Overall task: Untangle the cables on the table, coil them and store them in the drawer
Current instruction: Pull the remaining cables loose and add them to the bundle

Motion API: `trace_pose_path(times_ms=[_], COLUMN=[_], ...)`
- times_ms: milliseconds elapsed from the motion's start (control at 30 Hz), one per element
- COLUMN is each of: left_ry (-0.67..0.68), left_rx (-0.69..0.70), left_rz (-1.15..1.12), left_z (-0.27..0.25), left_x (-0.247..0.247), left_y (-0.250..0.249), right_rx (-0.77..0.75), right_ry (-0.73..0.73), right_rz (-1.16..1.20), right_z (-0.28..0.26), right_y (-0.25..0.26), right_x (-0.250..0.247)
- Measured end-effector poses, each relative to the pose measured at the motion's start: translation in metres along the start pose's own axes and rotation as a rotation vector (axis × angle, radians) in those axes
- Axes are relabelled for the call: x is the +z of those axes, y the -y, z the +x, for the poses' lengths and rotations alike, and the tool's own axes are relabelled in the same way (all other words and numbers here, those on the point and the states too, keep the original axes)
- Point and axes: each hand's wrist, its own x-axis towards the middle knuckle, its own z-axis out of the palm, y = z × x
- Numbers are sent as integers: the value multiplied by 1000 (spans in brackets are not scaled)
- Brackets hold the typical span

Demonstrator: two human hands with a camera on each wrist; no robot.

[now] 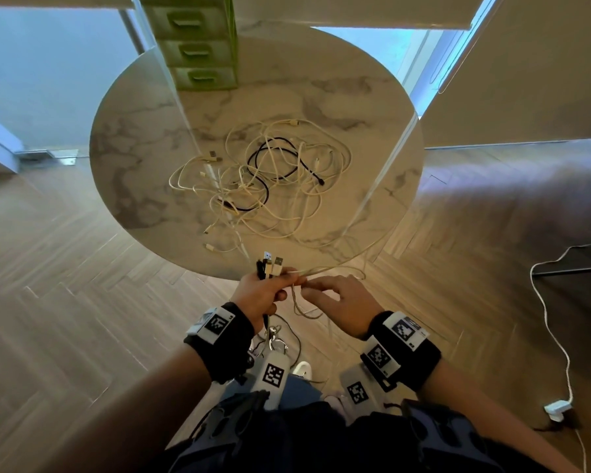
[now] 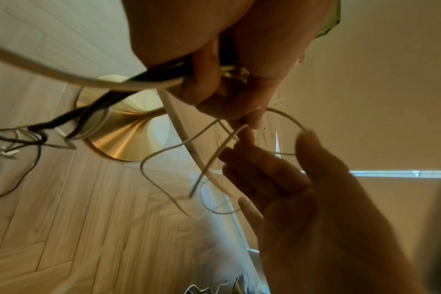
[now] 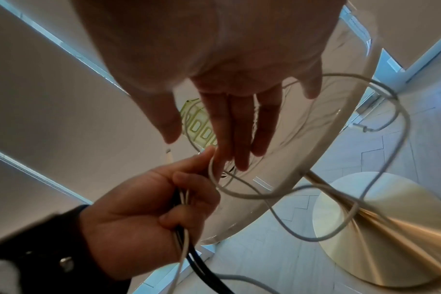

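A tangle of white and black cables (image 1: 267,179) lies in the middle of the round marble table (image 1: 133,148). My left hand (image 1: 263,291) grips a bundle of cable ends, and its USB plugs (image 1: 271,264) stick up by the table's near edge. From the fist (image 3: 139,218) the cables hang down. A thin white cable (image 3: 239,194) loops out from my left index finger. My right hand (image 1: 335,295) is beside it, its straight fingers (image 3: 239,139) touching that loop. The green drawer unit (image 1: 198,49) stands closed at the table's far side.
The table's brass base (image 3: 378,228) stands below on the wood floor. Loose cable ends trail onto the floor (image 2: 25,135) at my feet. A white charger with its lead (image 1: 556,407) lies on the floor to the right.
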Motion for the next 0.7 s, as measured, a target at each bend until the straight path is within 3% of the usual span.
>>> trace_pose_path(times_ms=[167, 400, 467, 533, 700], left_ry=[-31, 35, 54, 89, 152], left_rx=[10, -135, -145, -125, -50], left_rz=[-120, -343, -453, -532, -571], left_z=[0, 9, 13, 17, 21], left_x=[6, 5, 1, -6, -13], left_y=[8, 0, -15, -34, -50], right_rx=[98, -99, -163, -134, 12], right_ry=[-155, -8, 125, 192, 154], right_rz=[128, -192, -384, -444, -486], right_z=[15, 4, -6, -19, -20], right_y=[10, 10, 1, -13, -44], right_x=[13, 16, 15, 19, 14])
